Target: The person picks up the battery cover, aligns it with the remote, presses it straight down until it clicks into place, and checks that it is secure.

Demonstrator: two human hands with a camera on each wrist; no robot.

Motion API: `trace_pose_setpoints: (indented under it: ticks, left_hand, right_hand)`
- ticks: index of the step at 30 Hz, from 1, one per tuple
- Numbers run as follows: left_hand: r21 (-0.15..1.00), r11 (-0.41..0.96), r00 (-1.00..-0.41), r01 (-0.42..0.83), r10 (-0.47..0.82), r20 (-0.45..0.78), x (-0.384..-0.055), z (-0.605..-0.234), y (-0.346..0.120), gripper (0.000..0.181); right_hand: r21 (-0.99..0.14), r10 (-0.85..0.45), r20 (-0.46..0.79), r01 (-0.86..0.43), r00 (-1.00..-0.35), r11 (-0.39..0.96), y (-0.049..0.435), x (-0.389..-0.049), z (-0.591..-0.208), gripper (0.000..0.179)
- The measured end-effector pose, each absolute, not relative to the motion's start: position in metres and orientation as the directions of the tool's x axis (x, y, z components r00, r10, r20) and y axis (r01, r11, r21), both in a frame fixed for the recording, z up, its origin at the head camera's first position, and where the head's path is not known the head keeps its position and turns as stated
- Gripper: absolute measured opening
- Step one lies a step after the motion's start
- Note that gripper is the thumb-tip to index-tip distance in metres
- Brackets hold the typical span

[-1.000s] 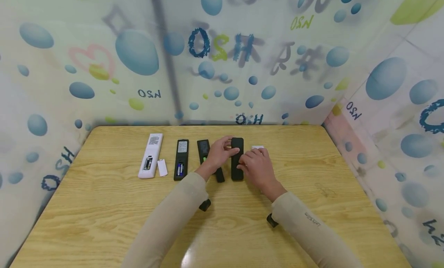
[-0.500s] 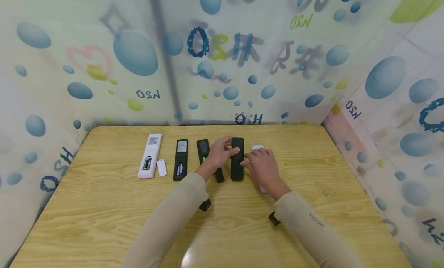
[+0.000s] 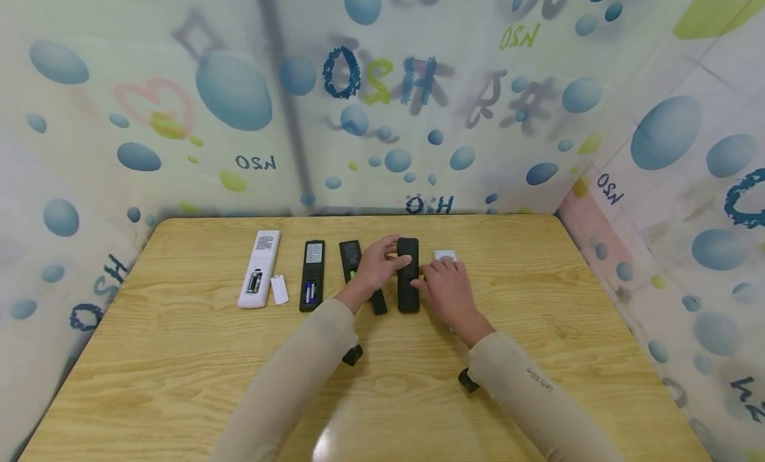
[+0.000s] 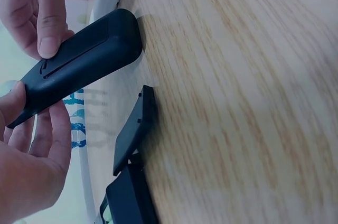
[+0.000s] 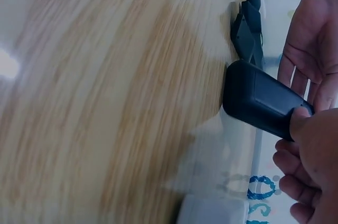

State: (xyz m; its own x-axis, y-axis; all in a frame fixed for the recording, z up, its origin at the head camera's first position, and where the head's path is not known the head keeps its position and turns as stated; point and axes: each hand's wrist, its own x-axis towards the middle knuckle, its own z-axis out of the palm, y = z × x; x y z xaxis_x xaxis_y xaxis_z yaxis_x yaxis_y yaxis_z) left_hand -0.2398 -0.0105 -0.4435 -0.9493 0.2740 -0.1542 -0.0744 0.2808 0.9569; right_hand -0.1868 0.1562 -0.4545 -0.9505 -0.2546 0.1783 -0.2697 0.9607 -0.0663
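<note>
A black remote control point(image 3: 408, 289) is tilted with its back and battery cover point(image 4: 79, 49) facing up, the cover still fitted. My left hand point(image 3: 378, 266) grips it near its far end, thumb on top and fingers along the other side. From the right, my right hand point(image 3: 448, 289) presses its thumb on the notched end of the cover. The other right fingers are loosely bent beside the remote, above a white remote point(image 3: 445, 254) that the hand mostly hides. Left of these, partly behind my left wrist, lies another black remote point(image 3: 350, 251).
Further left on the wooden table point(image 3: 179, 356) lie a black remote point(image 3: 313, 269) with blue batteries showing and a white remote point(image 3: 263, 256) with its battery bay uncovered. A loose white cover point(image 3: 279, 289) is beside the white one. A patterned wall point(image 3: 370, 176) stands behind the table.
My right hand moved slightly right off the black remote, uncovering more of the white one, then came back with its thumb on the cover. The left hand stays in place.
</note>
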Motion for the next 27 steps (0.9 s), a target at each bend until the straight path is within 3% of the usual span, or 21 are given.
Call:
trace_pose_setpoints:
  ticks: [7, 17, 27]
  left_hand:
    - [0.957, 0.287, -0.955, -0.050, 0.265, -0.129, -0.2380, -0.4431, -0.0104, 0.054]
    - [0.953, 0.295, -0.953, -0.073, 0.262, -0.154, -0.2373, -0.4427, -0.0103, 0.057]
    - [0.952, 0.300, -0.956, -0.067, 0.254, -0.147, -0.2370, -0.4437, -0.0120, 0.055]
  right_hand:
    - [-0.185, -0.205, 0.111, -0.223, -0.972, 0.957, 0.1545, -0.1874, -0.4512, 0.033]
    - [-0.194, -0.204, 0.103, -0.221, -0.974, 0.956, 0.1567, -0.1871, -0.4513, 0.035]
    - [-0.232, -0.187, 0.097, -0.205, -0.977, 0.951, 0.1543, -0.1900, -0.4526, 0.048]
